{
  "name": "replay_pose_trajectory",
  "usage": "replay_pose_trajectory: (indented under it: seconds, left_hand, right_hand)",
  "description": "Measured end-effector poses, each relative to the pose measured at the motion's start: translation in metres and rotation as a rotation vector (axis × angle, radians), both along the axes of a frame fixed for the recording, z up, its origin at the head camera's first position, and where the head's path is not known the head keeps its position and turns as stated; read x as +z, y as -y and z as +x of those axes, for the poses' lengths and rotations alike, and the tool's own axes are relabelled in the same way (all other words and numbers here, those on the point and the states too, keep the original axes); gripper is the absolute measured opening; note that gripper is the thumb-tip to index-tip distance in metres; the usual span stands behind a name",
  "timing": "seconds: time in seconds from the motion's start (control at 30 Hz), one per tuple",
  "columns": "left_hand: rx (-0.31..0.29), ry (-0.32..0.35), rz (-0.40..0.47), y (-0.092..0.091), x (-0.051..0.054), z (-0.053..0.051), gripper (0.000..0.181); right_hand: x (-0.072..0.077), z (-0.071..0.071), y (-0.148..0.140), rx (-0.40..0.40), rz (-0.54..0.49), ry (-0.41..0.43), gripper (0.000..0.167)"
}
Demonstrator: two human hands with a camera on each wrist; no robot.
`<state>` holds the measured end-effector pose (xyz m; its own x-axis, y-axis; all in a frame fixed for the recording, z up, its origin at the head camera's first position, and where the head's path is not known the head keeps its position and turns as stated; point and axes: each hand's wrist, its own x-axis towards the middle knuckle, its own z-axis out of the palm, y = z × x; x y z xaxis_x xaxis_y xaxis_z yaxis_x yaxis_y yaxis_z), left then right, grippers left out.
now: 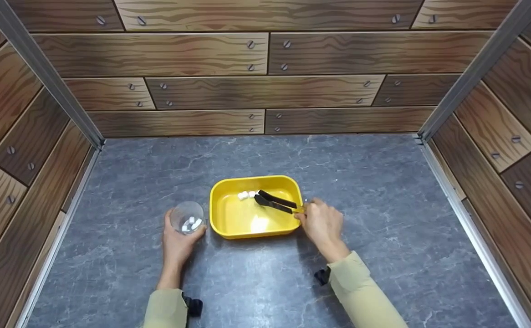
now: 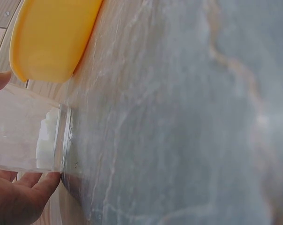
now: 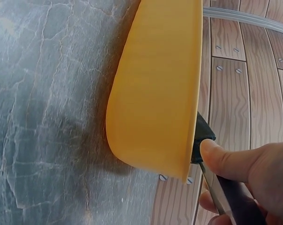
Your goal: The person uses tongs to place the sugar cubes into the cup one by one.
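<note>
My left hand (image 1: 177, 248) grips a clear cup (image 1: 187, 210) left of a yellow tub (image 1: 229, 221), thumb on one side and fingers on the other. White cube-like pieces (image 2: 47, 140) lie at the bottom of the cup, which stands upright at the floor surface. From the tub's right side, my right hand (image 1: 324, 223) holds a pair of tongs (image 1: 278, 199) with black ends reaching over the rim. The tong tips are beside several small white cubes (image 1: 243, 196) in the tub; whether they touch one is unclear. In the right wrist view the tub wall hides the tips.
The tub rests on a grey marbled surface (image 1: 147, 168). Wood-patterned panels (image 1: 211, 91) rise at the back and both sides, with metal strips (image 1: 470, 228) along the edges. The tub's rim stands between my hands.
</note>
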<state>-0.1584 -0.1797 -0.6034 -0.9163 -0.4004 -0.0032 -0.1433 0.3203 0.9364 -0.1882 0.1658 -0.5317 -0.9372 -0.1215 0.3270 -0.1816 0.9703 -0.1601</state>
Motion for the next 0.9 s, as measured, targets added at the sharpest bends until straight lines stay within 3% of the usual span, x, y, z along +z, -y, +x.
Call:
replay_pose_trajectory:
  seconds: [0.3,0.9]
  left_hand:
    - [0.009,-0.017,-0.004,0.0,0.0,-0.001,0.102]
    - [0.016,0.013,-0.003,0.0,0.0,0.0,0.104]
  right_hand:
    - [0.002,0.002,0.0,0.017,-0.037,0.03,0.028]
    - [0.008,0.011,0.001,0.049,-0.128,0.043,0.033]
